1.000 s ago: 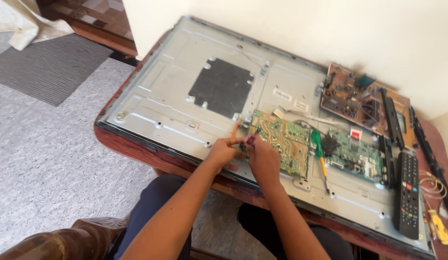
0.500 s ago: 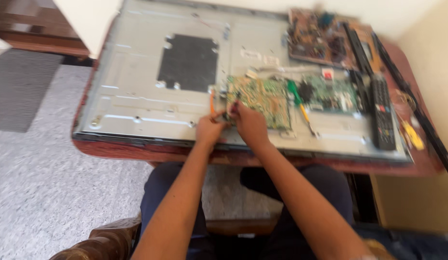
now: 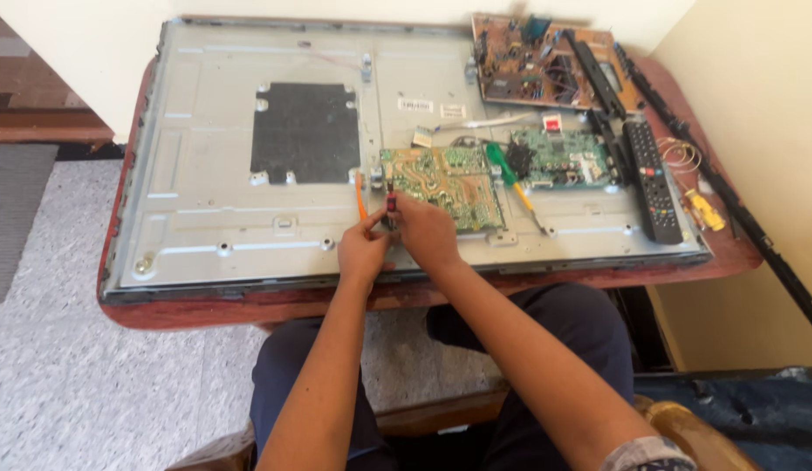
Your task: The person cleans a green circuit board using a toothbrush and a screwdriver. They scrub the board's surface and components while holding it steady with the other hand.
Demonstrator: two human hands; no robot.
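Observation:
A flat television lies face down with its bare metal back panel (image 3: pixel 214 174) up. My left hand (image 3: pixel 360 251) and my right hand (image 3: pixel 428 231) meet at the near left corner of a green circuit board (image 3: pixel 445 179) mounted on the panel. My right hand grips a small red-handled tool (image 3: pixel 391 208) held upright at that corner. My left hand's fingertips pinch at the tool's lower end. An orange wire (image 3: pixel 360 196) lies just left of the hands.
A green-handled screwdriver (image 3: pixel 503 170) lies across a second green board (image 3: pixel 563 157). A brown board (image 3: pixel 537 65) sits at the back right. A black remote (image 3: pixel 650 179), black strips (image 3: pixel 729 201), and yellow parts (image 3: pixel 707 211) rest on the red table (image 3: pixel 249 305).
The camera view has swung and moved closer, so the panel now fills the frame squarely. Both hands stay at the same corner of the green board with the tool.

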